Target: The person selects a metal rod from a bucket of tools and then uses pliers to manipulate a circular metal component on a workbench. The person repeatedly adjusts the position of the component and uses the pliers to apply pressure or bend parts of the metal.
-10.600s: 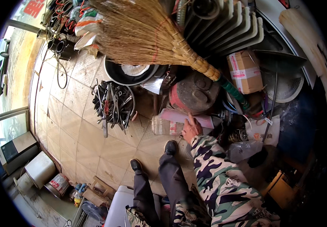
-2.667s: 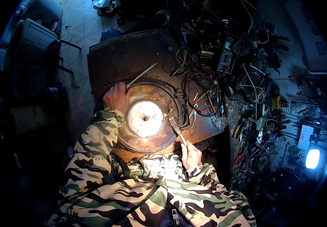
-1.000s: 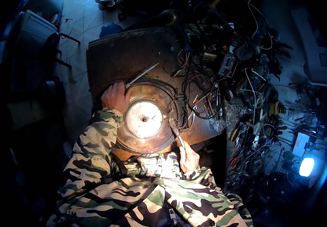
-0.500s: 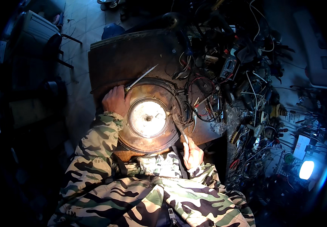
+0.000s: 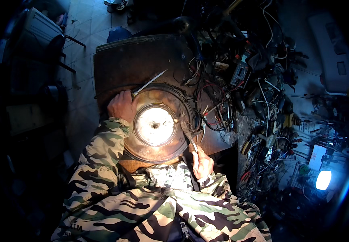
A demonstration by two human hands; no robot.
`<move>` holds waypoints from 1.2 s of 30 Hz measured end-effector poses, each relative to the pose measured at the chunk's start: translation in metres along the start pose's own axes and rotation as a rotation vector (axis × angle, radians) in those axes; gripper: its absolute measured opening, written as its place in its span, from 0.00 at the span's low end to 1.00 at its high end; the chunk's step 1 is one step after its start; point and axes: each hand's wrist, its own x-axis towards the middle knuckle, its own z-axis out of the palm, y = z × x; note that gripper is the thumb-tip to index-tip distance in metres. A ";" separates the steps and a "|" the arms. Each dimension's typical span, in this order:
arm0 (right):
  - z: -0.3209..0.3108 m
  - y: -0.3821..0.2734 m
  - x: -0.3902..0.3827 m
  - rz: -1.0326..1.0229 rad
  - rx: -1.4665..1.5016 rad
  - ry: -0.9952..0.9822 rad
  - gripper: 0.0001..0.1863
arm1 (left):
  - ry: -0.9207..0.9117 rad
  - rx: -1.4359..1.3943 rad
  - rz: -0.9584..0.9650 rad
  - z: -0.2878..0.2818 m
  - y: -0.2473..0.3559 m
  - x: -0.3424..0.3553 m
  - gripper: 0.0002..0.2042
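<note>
Our right hand (image 5: pixel 203 165) is closed on the handle of a metal tool (image 5: pixel 190 139), whose far end reaches the right side of a round metal part (image 5: pixel 158 133). That part, with its brightly lit centre, lies on the worktop (image 5: pixel 142 56) right in front of us. Our left hand (image 5: pixel 121 105) sits at its left side, fingers curled around the handle end of a pointed tool (image 5: pixel 152 81), the shaft slanting toward the far right.

Some ten seconds ago we were in a bright room, our right hand at a pink slab near a broom; now we see the dim worktop. Against half a second ago, both hands keep nearly the same places around the round part, and the whole scene sits slightly further left.

Dark cables (image 5: pixel 189 105) curve around the far right of the round part and crowd the tool's end. Just right lie small pliers (image 5: pixel 204 123) and tangled wires (image 5: pixel 219 101), with a meter (image 5: pixel 241 72) farther off. Tools and wires heap up along the right, before a glowing lamp (image 5: pixel 323 180).

Printed letters show on our left camouflage sleeve (image 5: pixel 97 147); the meter's markings and any print on the white box (image 5: pixel 317 157) are too small to read.
</note>
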 end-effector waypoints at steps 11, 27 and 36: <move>-0.004 0.021 0.005 -0.060 -0.013 -0.094 0.16 | -0.024 0.015 0.003 -0.006 0.001 -0.002 0.16; -0.039 -0.005 0.032 -0.040 -0.146 -0.303 0.14 | -0.040 0.006 -0.013 -0.002 0.002 0.001 0.15; -0.015 0.037 0.017 -0.142 0.024 -0.185 0.16 | -0.014 0.014 0.010 -0.005 0.002 -0.002 0.16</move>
